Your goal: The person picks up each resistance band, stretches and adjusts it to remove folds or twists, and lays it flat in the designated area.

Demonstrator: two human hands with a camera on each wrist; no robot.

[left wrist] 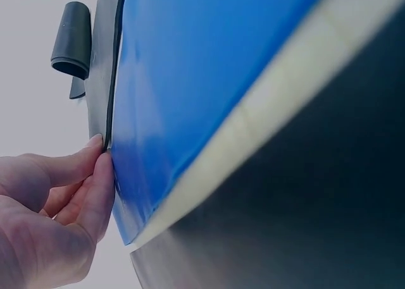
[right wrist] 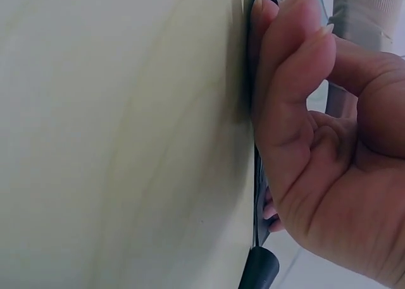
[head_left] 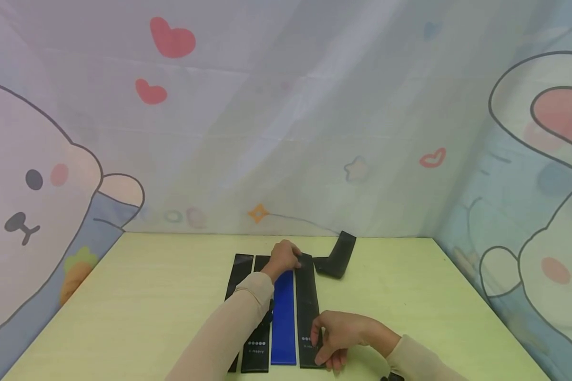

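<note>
Flat exercise bands lie side by side lengthwise on the table. At the far end of the rightmost black band (head_left: pixel 307 296), my left hand (head_left: pixel 284 256) pinches the band's edge between thumb and fingertips, seen also in the left wrist view (left wrist: pixel 69 207). A blue band (head_left: pixel 283 323) lies just left of that black band. My right hand (head_left: pixel 336 336) is at the near end of the same black band, its bent fingertips resting at the right edge and near corner, thumb and forefinger apart. In the right wrist view its fingers (right wrist: pixel 291 80) partly hide the band.
Two more black bands, one with white "Heavy" lettering (head_left: pixel 256 346), lie left of the blue one, partly under my left sleeve (head_left: pixel 229 328). A bent black band (head_left: pixel 337 259) lies at the back right, close to the patterned curtain (head_left: pixel 286 159) behind the yellow table (head_left: pixel 138 296).
</note>
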